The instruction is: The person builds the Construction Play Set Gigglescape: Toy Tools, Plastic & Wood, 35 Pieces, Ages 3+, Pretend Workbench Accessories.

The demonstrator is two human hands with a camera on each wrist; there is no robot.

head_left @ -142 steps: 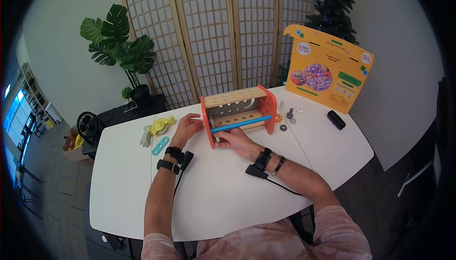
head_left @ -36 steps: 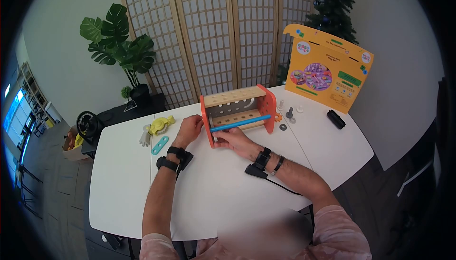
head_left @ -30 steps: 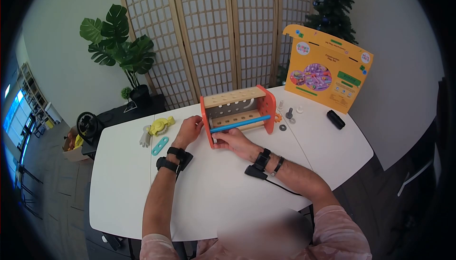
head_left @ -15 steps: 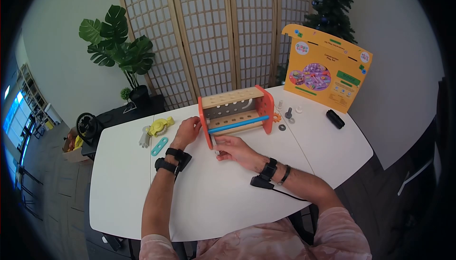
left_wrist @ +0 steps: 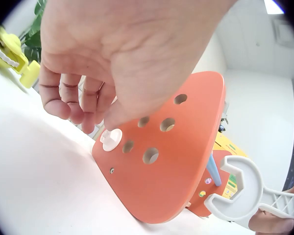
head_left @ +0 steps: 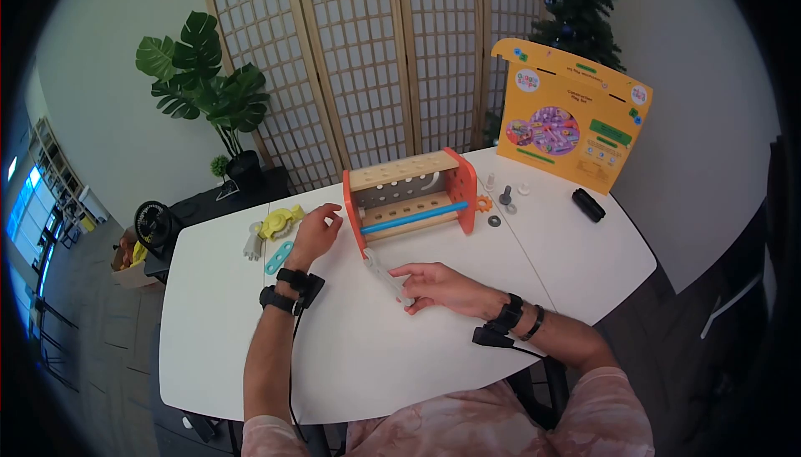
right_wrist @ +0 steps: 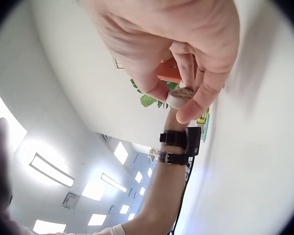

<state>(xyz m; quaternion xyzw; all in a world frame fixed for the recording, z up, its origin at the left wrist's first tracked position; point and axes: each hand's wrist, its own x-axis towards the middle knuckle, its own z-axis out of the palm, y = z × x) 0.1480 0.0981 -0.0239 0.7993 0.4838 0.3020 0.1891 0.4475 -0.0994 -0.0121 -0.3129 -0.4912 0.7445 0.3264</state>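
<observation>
My right hand [head_left: 444, 288] grips the handle of a pale grey toy wrench [head_left: 387, 277], held in front of the wooden toy toolbox [head_left: 402, 170]. The wrench's open head shows large in the left wrist view, near the edge of the toolbox's orange-red side panel [left_wrist: 172, 174]. My left hand [head_left: 317, 235] hovers by the outer left side of that panel, fingers loosely bent and holding nothing. In the left wrist view its fingertips are close to a white nut-shaped piece [left_wrist: 111, 140] on the panel. A blue bar [head_left: 415, 217] spans the toolbox's front.
Left on the table [head_left: 225, 323] lie a yellow toy piece [head_left: 281, 222], a grey toy piece [head_left: 254, 242] and a teal strip with holes [head_left: 279, 257]. Right of the toolbox are an orange gear [head_left: 484, 203], a grey bolt [head_left: 506, 196], a black cylinder [head_left: 588, 205] and a yellow box [head_left: 576, 115].
My right hand has drawn the wrench out from the toolbox's lower left, toward me and to the right. My left hand has eased back from the side panel.
</observation>
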